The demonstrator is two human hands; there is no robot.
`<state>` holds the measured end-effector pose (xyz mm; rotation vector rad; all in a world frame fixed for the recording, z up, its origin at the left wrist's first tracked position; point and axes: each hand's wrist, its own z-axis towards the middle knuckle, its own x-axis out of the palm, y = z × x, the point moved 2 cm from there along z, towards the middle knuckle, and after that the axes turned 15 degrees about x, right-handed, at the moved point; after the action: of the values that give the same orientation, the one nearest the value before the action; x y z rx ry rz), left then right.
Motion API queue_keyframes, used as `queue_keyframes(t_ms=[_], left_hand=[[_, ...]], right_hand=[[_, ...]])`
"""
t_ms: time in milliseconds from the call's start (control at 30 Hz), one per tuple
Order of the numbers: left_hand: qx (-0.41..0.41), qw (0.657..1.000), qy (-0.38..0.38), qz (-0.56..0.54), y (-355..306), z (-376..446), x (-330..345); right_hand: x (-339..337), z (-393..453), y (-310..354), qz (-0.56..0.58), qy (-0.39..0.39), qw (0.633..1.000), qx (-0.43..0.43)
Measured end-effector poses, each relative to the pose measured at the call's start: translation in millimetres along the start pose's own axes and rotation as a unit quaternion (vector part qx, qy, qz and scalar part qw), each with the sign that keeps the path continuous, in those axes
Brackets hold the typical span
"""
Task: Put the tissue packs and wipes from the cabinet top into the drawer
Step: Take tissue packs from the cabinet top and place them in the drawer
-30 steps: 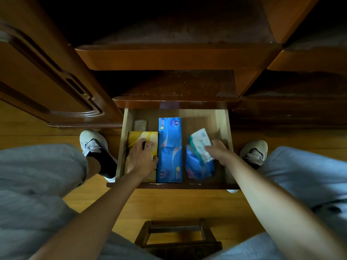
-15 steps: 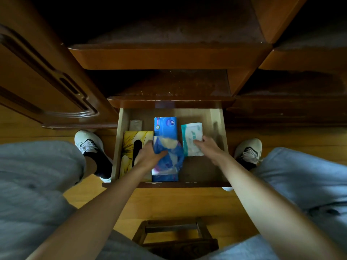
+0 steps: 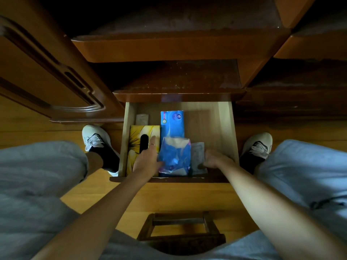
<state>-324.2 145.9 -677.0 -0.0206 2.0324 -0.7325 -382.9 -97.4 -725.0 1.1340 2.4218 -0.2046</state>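
The open wooden drawer (image 3: 226, 128) holds a yellow tissue box (image 3: 137, 134) at its left, a long blue tissue pack (image 3: 172, 122) in the middle and a small pale packet (image 3: 142, 119) at the back left. A crumpled blue soft tissue pack (image 3: 175, 156) lies on the long blue pack's near end. My left hand (image 3: 147, 159) grips its left edge and rests on the yellow box. My right hand (image 3: 213, 160) holds a flat wipes pack (image 3: 197, 152), stood on edge next to the blue soft pack near the drawer front.
The drawer's right half shows bare wood. Dark cabinet shelves (image 3: 178, 47) overhang above it. An open cabinet door (image 3: 47, 72) stands at the left. My feet in white shoes (image 3: 93, 136) flank the drawer. A small wooden stool (image 3: 180, 228) is under me.
My right hand has pulled the wipes pack from the drawer's middle toward the front, next to the blue soft pack. My left hand has lowered the blue soft pack onto the long blue pack.
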Motion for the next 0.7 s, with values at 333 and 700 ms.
queue_keyframes(t_ms=[333,700], left_hand=[[-0.046,0.993,0.054,0.093,6,-7,1],[-0.044,0.993,0.070,0.078,-1,-7,-21]], right_hand=[[12,5,6,-0.188,-0.184,0.957,-0.121],[-4,-4,-10,-0.456,-0.294,0.839,0.030]])
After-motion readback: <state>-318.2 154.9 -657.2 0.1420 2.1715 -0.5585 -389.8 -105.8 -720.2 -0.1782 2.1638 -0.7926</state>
